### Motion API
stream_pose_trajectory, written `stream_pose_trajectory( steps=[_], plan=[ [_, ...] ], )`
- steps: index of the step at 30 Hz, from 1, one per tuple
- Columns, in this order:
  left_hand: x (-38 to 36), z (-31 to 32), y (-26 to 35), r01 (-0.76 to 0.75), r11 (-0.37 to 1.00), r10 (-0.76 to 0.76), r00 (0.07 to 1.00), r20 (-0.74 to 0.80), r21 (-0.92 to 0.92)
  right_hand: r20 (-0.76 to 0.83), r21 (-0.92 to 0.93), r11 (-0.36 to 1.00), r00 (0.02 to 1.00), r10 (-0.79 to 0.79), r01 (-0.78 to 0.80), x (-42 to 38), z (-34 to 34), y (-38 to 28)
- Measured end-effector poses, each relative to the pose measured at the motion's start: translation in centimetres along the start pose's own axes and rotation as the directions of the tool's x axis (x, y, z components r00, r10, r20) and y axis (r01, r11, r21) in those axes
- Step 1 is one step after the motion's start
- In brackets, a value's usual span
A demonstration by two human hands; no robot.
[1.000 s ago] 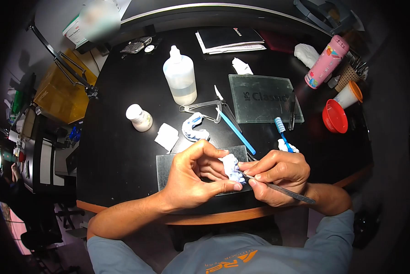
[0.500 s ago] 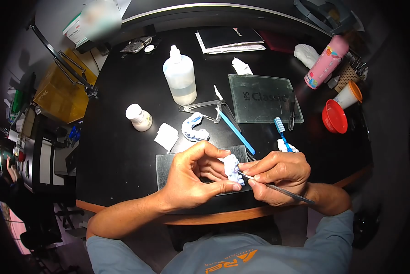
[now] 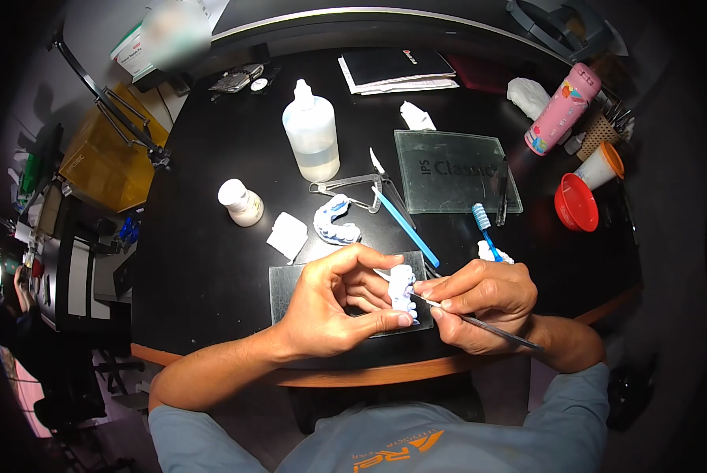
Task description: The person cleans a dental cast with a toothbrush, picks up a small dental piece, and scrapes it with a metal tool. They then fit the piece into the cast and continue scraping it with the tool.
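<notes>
My left hand (image 3: pixel 334 303) grips a small white and pale blue dental model (image 3: pixel 401 292) between thumb and fingers, above a dark glass slab (image 3: pixel 286 287). In my right hand (image 3: pixel 483 303) is a thin metal tool (image 3: pixel 493 334), held like a pen, its tip at the model's right side. Beyond my left hand lies a curved pale blue dental arch (image 3: pixel 334 224) on the table. A blue-handled brush (image 3: pixel 486 229) rests bristles up on a white piece (image 3: pixel 495 252), just past my right hand.
Behind are a squeeze bottle (image 3: pixel 311 134), small white jar (image 3: pixel 241 203), metal caliper (image 3: pixel 353 186), blue-handled knife (image 3: pixel 405 225) and glass plate (image 3: pixel 456 172). At right stand a red bowl (image 3: pixel 576 202), a cup (image 3: pixel 600 164) and a pink bottle (image 3: pixel 562 110). Far left, a person's arm (image 3: pixel 21 289) shows.
The dental model has turned slightly in my left hand. My right hand and the metal tool have barely moved, with the tip still at the model.
</notes>
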State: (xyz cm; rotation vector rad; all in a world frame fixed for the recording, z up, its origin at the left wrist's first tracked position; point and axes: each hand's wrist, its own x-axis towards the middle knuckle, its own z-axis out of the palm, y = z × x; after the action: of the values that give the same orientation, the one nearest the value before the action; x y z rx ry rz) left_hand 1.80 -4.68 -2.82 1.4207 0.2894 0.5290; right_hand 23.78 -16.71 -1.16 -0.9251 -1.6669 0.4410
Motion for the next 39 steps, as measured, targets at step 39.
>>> stream_pose_trajectory(
  steps=[39],
  plan=[
    [2.7, -5.9, 1.0, -0.404, 0.299, 0.677, 0.728, 0.106, 0.864, 0.08, -0.857, 0.448, 0.792, 0.605, -0.255, 0.4, -2.4, 0.1]
  ],
)
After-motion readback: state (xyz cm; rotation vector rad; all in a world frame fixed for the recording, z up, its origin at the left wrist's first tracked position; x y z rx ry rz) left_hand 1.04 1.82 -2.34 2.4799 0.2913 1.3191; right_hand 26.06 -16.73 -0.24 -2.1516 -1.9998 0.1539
